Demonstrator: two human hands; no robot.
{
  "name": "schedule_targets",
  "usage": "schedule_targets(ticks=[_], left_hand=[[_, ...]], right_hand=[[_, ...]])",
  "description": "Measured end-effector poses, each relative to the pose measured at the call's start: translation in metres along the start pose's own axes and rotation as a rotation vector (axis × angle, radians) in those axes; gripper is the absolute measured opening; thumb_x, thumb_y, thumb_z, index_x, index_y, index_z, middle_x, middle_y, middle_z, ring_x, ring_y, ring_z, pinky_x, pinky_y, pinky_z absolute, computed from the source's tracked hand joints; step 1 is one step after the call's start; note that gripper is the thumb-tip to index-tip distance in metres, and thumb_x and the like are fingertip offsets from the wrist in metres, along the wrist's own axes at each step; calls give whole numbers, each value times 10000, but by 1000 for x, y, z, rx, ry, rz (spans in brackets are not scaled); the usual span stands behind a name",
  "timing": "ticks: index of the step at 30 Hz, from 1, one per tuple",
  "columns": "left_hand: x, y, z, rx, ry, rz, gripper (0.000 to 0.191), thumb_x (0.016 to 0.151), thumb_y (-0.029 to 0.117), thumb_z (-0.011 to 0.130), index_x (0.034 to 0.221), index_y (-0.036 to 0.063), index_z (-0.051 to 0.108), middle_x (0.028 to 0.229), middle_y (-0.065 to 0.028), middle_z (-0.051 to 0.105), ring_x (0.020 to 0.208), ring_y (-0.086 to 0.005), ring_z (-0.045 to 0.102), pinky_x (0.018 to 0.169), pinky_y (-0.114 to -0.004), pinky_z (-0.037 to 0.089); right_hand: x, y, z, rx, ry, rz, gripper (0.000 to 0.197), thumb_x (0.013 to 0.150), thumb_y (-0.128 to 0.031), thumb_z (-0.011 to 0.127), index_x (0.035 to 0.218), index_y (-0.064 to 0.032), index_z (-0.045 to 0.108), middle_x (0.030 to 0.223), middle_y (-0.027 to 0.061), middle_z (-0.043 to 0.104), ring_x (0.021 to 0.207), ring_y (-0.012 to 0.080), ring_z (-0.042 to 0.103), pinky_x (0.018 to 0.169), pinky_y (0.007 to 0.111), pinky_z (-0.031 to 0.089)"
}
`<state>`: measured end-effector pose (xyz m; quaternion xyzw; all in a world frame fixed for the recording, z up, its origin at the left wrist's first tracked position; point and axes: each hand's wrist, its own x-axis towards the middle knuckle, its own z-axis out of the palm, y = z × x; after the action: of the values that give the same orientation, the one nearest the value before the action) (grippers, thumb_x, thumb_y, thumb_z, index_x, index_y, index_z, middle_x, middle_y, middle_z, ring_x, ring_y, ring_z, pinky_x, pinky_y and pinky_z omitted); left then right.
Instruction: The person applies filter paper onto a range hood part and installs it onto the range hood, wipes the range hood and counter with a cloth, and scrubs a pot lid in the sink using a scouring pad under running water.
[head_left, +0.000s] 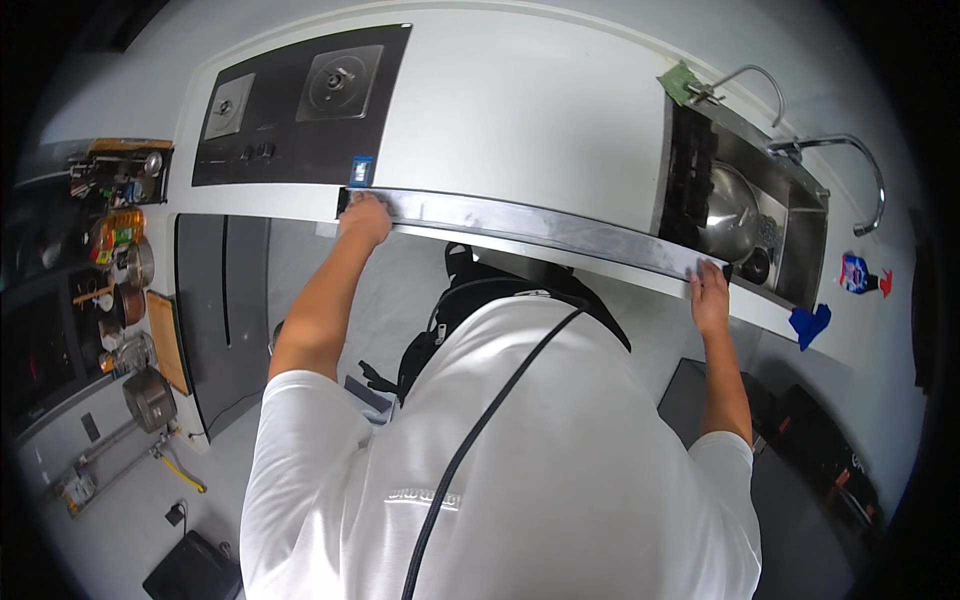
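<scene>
A long, flat metal panel (525, 225) with black ends lies along the front edge of the white countertop (525, 105). My left hand (366, 217) grips its left end, fingers over the top face. At the far end my right hand (709, 296) holds the panel beside its black end piece, close to the sink. Both thumbs are largely hidden. A small blue object (361, 171) sits just behind my left hand, at the corner of the black gas cooktop (281, 161). Smudges show on the panel's surface.
The steel sink (806, 240) at right holds a metal bowl (729, 214) beneath a curved faucet (874, 172). A blue cloth (810, 324) and a spray bottle (855, 274) are near its right end. Pots and an oil bottle (120, 229) stand at left.
</scene>
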<state>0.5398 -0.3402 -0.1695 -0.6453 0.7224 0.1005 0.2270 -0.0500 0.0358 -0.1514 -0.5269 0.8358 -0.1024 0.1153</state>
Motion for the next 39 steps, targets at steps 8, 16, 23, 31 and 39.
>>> schedule_targets(ticks=[8, 16, 23, 31, 39], left_hand=[[-67, 48, -7, -888, -284, -291, 383, 1039, 335, 561, 1174, -21, 603, 1125, -207, 674, 1035, -292, 685, 823, -397, 576], [-44, 96, 43, -1849, -432, -631, 286, 1051, 203, 514, 1223, -24, 547, 1014, -220, 674, 838, -327, 731, 688, -397, 655], [-55, 117, 37, -1846, -114, -702, 250, 960, -12, 406, 1130, -99, 567, 1012, -241, 654, 729, -331, 723, 547, -407, 652], [-81, 114, 25, -1859, -47, -601, 230, 945, -16, 423, 1046, -102, 611, 996, -238, 660, 726, -319, 709, 549, -411, 646], [-83, 81, -34, -1945, -156, -540, 243, 948, 124, 496, 1033, -89, 579, 875, -187, 659, 697, -294, 713, 592, -384, 648]], right_hand=[[1, -23, -13, -123, 134, -49, 382, 906, -100, 650, 1273, 0, 622, 1290, 229, 615, 1204, 416, 573, 1055, 480, 448], [72, -48, 1, -123, -244, -208, 266, 890, -149, 639, 1121, -29, 691, 1089, 210, 680, 1064, 391, 645, 947, 497, 503], [74, -20, 14, -48, -269, -285, 226, 908, -45, 571, 1096, -54, 696, 1095, 235, 676, 1050, 426, 641, 928, 498, 518], [73, -17, 9, 89, -202, -392, 184, 919, 2, 551, 1055, -7, 674, 1020, 217, 628, 974, 439, 610, 860, 491, 499], [77, -42, -28, 132, -114, -430, 147, 996, -82, 531, 1053, 3, 637, 1011, 229, 625, 969, 451, 600, 848, 485, 492]])
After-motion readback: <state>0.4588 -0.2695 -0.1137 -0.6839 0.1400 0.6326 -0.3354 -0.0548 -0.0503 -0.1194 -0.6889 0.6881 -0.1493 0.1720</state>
